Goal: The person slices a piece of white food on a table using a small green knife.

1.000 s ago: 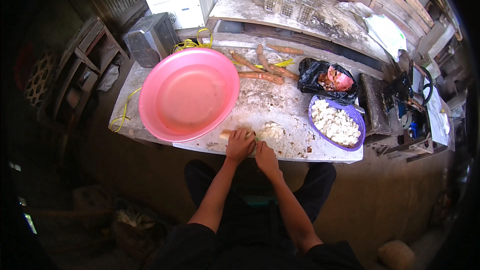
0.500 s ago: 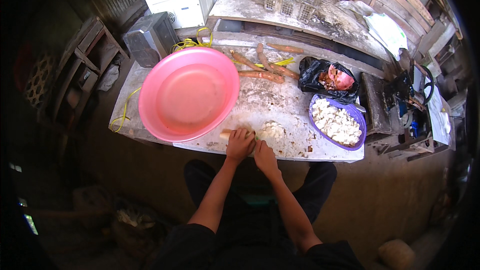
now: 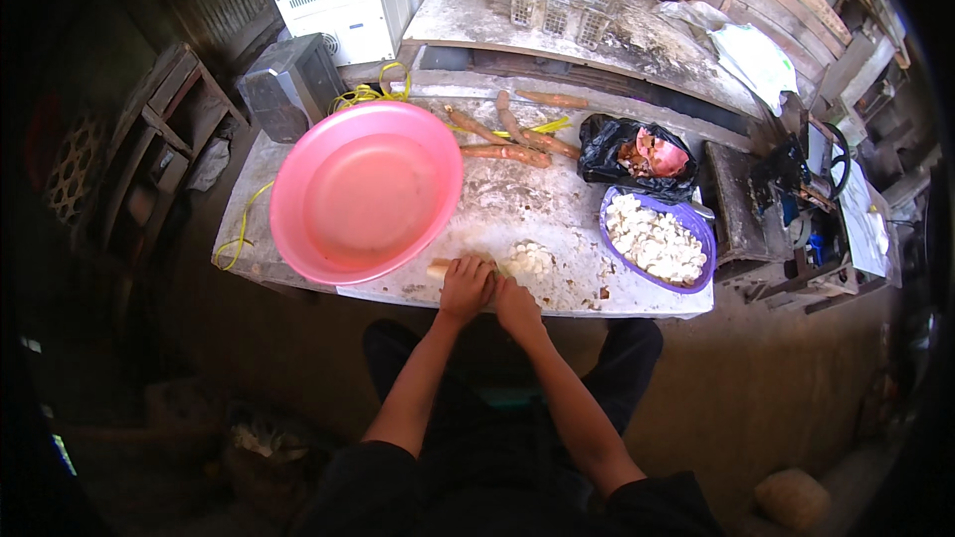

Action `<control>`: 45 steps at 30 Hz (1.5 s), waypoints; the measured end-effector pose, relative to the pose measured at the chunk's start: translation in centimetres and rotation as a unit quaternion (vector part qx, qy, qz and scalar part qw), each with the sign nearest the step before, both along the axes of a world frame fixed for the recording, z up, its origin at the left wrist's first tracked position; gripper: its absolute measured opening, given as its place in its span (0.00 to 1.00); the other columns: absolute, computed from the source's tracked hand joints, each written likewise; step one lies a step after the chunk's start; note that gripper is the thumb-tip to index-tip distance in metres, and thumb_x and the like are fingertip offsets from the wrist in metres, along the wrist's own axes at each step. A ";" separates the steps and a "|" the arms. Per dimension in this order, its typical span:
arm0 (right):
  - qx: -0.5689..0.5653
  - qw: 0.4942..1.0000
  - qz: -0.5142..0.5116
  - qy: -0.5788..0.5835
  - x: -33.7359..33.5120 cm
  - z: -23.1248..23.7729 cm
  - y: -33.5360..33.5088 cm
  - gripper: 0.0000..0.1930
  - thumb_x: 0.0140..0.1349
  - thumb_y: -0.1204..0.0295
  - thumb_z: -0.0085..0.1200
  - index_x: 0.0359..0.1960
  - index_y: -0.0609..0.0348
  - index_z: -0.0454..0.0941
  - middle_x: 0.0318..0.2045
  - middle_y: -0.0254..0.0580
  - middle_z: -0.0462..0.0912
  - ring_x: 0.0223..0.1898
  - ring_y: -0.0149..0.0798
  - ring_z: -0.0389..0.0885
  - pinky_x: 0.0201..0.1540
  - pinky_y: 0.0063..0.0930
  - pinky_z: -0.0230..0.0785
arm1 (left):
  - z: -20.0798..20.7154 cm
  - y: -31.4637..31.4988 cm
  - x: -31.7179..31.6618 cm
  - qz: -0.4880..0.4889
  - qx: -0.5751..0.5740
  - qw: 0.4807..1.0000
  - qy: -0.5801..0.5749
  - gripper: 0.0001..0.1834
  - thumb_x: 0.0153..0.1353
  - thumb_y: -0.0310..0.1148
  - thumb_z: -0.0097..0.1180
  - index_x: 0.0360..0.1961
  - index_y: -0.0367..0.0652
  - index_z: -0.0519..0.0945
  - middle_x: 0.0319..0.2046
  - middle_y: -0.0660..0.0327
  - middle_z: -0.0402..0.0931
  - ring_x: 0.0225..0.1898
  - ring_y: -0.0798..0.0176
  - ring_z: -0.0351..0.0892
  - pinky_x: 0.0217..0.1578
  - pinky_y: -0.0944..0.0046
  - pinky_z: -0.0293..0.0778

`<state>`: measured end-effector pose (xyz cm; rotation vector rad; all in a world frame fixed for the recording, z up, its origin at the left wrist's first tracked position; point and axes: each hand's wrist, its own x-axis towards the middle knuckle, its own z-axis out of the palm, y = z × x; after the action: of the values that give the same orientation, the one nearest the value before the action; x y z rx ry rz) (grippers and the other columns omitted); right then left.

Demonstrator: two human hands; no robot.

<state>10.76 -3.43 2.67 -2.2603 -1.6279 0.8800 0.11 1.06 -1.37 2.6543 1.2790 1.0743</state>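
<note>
Left hand (image 3: 467, 288) grips peeled cassava root (image 3: 437, 268) at worktop's (image 3: 517, 204) near edge; right hand (image 3: 517, 306) is closed, contents indiscernible. Cut pieces (image 3: 652, 239) fill the right-edge purple basket (image 3: 704, 231); far-edge unpeeled roots (image 3: 508, 154) remain whole.

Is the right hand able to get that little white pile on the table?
Probably yes: the white pile lies just past the right hand, with nothing seen between them, though that hand seems busy.
</note>
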 end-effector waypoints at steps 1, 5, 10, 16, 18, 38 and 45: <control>0.008 1.000 -0.003 0.012 0.1 -0.4 0.3 0.22 0.62 0.57 0.27 0.32 0.63 0.68 0.28 0.61 0.75 0.33 0.60 0.74 0.37 0.50 0.66 | 0.0 0.3 -0.1 -0.011 -0.004 1.000 0.002 0.09 0.46 0.31 0.50 0.31 0.43 0.72 0.26 0.60 0.66 0.33 0.61 0.67 0.35 0.63 0.62; -0.002 1.000 -0.011 0.022 0.0 0.3 0.7 0.23 0.61 0.56 0.26 0.32 0.64 0.70 0.29 0.63 0.75 0.35 0.62 0.73 0.39 0.50 0.64 | 0.0 1.1 -0.7 -0.052 0.007 0.998 0.023 0.07 0.46 0.29 0.51 0.28 0.42 0.70 0.26 0.60 0.66 0.32 0.59 0.67 0.34 0.62 0.63; -0.013 0.999 -0.011 0.036 0.1 0.7 0.9 0.24 0.61 0.56 0.26 0.34 0.64 0.70 0.31 0.64 0.74 0.37 0.62 0.72 0.41 0.50 0.63 | -0.4 0.8 -0.3 -0.022 0.010 1.000 0.008 0.07 0.47 0.30 0.51 0.29 0.42 0.69 0.26 0.60 0.66 0.32 0.59 0.66 0.34 0.63 0.63; -0.032 0.999 -0.010 0.038 0.2 0.3 1.0 0.24 0.61 0.56 0.26 0.34 0.64 0.71 0.32 0.64 0.74 0.38 0.61 0.72 0.42 0.49 0.63 | -0.5 0.8 -0.7 -0.028 0.023 0.998 0.050 0.07 0.47 0.31 0.49 0.29 0.42 0.70 0.26 0.61 0.66 0.32 0.61 0.67 0.35 0.64 0.63; -0.034 0.999 -0.009 0.035 0.2 0.5 1.2 0.25 0.61 0.55 0.26 0.34 0.64 0.71 0.32 0.63 0.74 0.38 0.61 0.72 0.42 0.49 0.63 | -0.6 1.1 -0.6 -0.034 0.026 0.998 0.053 0.07 0.47 0.31 0.49 0.28 0.42 0.70 0.26 0.61 0.66 0.32 0.61 0.67 0.35 0.64 0.63; -0.029 1.000 0.006 0.007 1.2 1.7 -0.8 0.24 0.61 0.55 0.26 0.32 0.63 0.69 0.29 0.62 0.75 0.36 0.59 0.74 0.40 0.49 0.64 | 0.7 -0.7 -0.4 0.011 0.032 0.999 0.018 0.11 0.46 0.34 0.53 0.34 0.46 0.75 0.26 0.65 0.67 0.31 0.64 0.67 0.32 0.63 0.60; -0.028 0.999 0.030 -0.001 2.2 1.7 -2.0 0.24 0.61 0.54 0.26 0.31 0.63 0.69 0.28 0.61 0.75 0.34 0.60 0.74 0.38 0.48 0.65 | 1.1 -1.1 -0.6 0.036 0.031 0.999 0.027 0.11 0.46 0.34 0.55 0.33 0.47 0.76 0.25 0.65 0.67 0.30 0.65 0.67 0.31 0.63 0.60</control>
<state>12.94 -5.45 4.36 -2.2601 -1.7013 0.9488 -0.47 -0.09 -0.29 2.7182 1.3841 1.0753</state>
